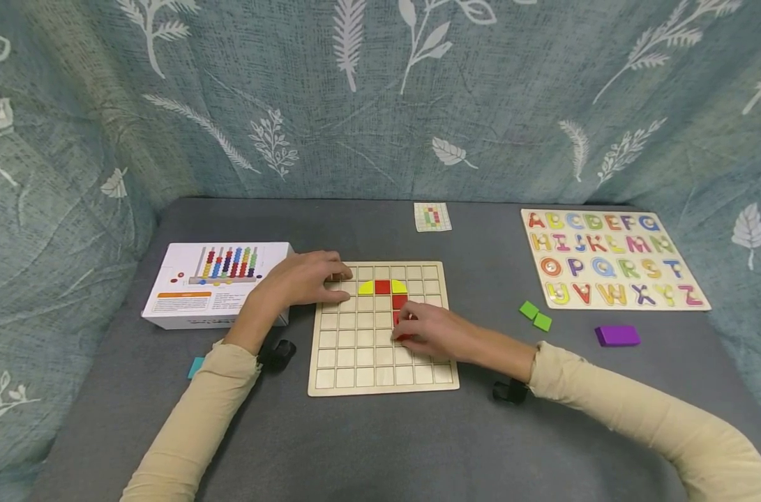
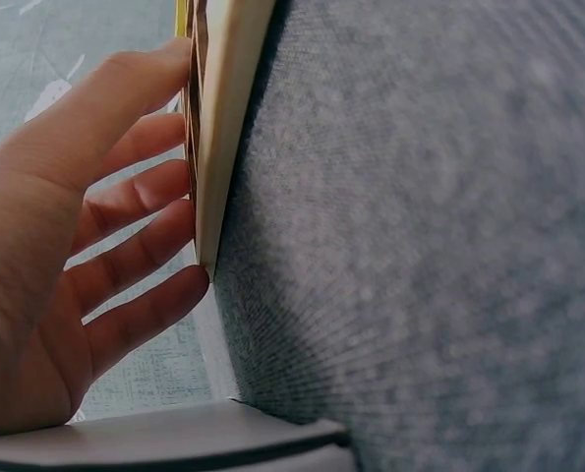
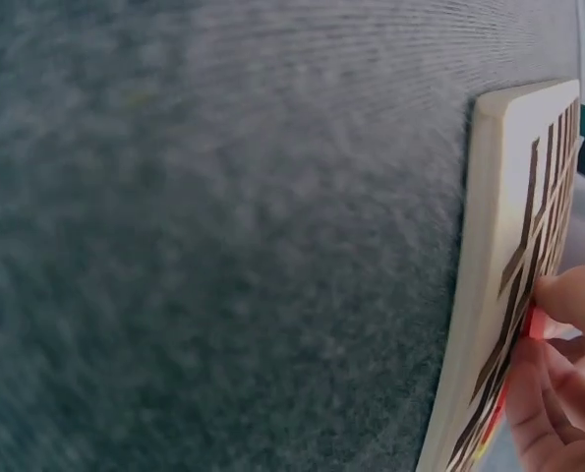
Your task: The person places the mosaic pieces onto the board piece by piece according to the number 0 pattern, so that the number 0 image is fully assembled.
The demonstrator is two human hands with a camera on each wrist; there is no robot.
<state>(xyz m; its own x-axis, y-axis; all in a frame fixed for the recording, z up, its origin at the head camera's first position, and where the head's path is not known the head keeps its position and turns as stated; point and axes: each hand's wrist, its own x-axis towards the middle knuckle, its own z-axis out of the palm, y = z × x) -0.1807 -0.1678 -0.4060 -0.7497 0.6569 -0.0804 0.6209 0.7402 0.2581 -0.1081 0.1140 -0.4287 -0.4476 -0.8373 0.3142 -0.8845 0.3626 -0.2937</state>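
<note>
Right hand (image 1: 433,328) pinches a red tile (image 3: 535,323), probably light, stiff, best edge-held; left hand (image 1: 303,279), fingers loosely spread, touches the board (image 1: 383,390)!

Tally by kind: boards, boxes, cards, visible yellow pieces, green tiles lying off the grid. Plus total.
Boards: 2 (grid board, letter board)
White box: 1
Small card: 1
Yellow pieces: 2
Green tiles: 2
Total: 8
</note>
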